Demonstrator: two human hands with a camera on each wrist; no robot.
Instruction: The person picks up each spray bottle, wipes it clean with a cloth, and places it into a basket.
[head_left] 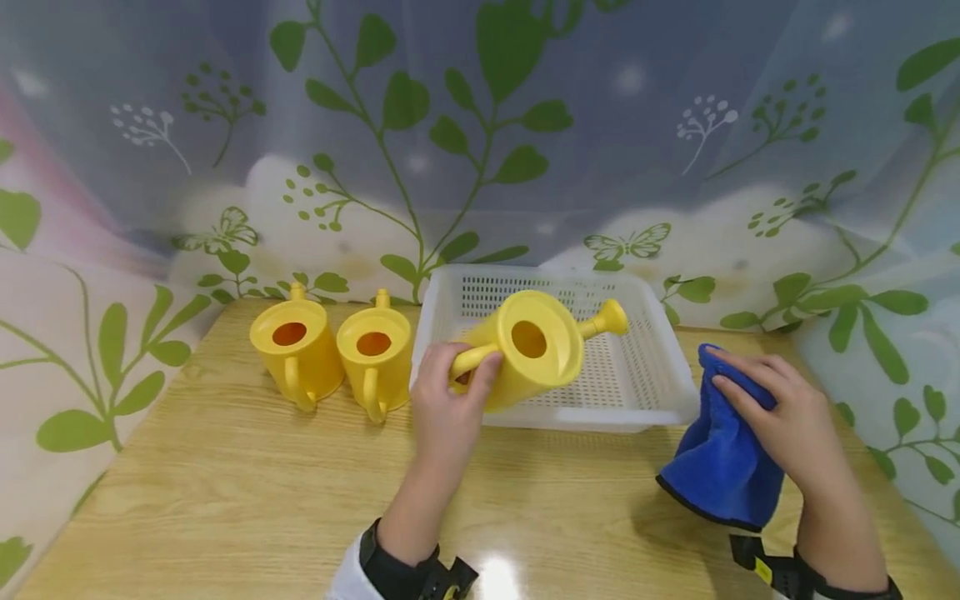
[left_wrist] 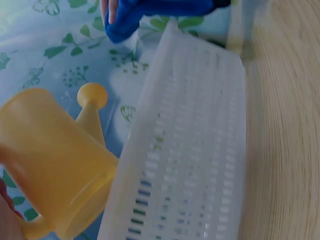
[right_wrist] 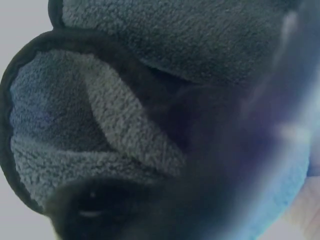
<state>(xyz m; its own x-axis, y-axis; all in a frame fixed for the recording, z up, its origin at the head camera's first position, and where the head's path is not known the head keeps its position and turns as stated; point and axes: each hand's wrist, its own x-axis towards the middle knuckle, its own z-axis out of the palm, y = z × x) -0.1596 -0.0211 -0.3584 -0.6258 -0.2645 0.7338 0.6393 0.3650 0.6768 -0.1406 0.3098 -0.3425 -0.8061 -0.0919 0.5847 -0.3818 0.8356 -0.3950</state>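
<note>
My left hand (head_left: pixel 447 398) grips the handle of a yellow watering can (head_left: pixel 536 354) above the white basket. The can's spout points right, and its round top opening faces the head camera. In the left wrist view the same watering can (left_wrist: pixel 55 160) hangs beside the basket's wall. To the right of the basket, my right hand (head_left: pixel 787 408) holds a blue cloth (head_left: pixel 727 458) with a black edge, which hangs down in folds. The cloth (right_wrist: pixel 125 115) fills most of the right wrist view, dark and blurred on one side.
A white perforated plastic basket (head_left: pixel 600 417) stands at the back of the wooden table (head_left: pixel 262 500). Left of it are two more yellow watering cans, one at the far left (head_left: pixel 300 358) and one beside the basket (head_left: pixel 378 367). A leaf-patterned curtain (head_left: pixel 585 183) rises behind.
</note>
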